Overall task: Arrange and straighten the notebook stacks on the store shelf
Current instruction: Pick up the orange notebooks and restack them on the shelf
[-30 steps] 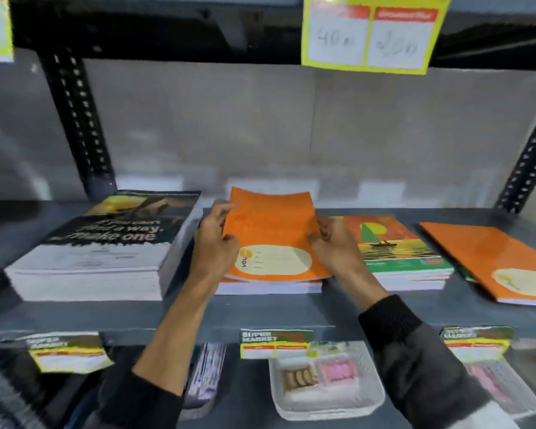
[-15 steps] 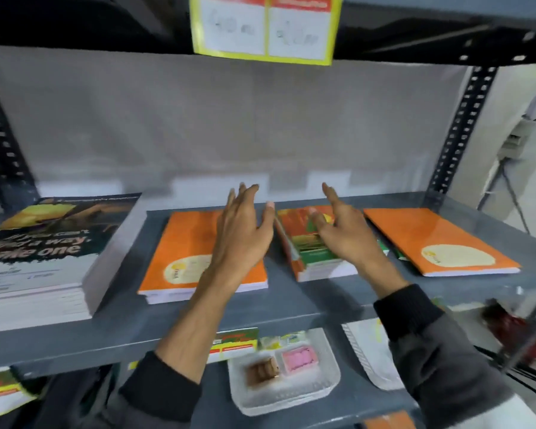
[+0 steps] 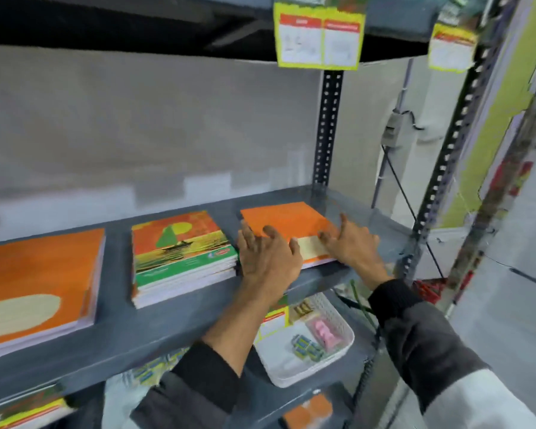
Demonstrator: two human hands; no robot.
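Note:
Three notebook stacks lie on the grey shelf (image 3: 167, 323). A thin orange stack (image 3: 285, 219) sits at the right end. My left hand (image 3: 266, 258) lies with spread fingers over its front left corner. My right hand (image 3: 350, 246) rests on its front right corner, fingertips on the cover's pale label. Neither hand lifts it. To the left are a thicker stack with a sailboat cover (image 3: 180, 243) and a thick orange stack (image 3: 37, 274), both untouched.
A perforated black post (image 3: 327, 128) stands behind the right stack and another (image 3: 446, 168) at the shelf's front right. A yellow price tag (image 3: 319, 38) hangs overhead. Below the shelf a white basket (image 3: 347, 345) holds small items.
My view has swung right; the black-covered stack has left the frame. Both hands let go of the orange notebook, passed the sailboat stack and now rest on the rightmost orange stack.

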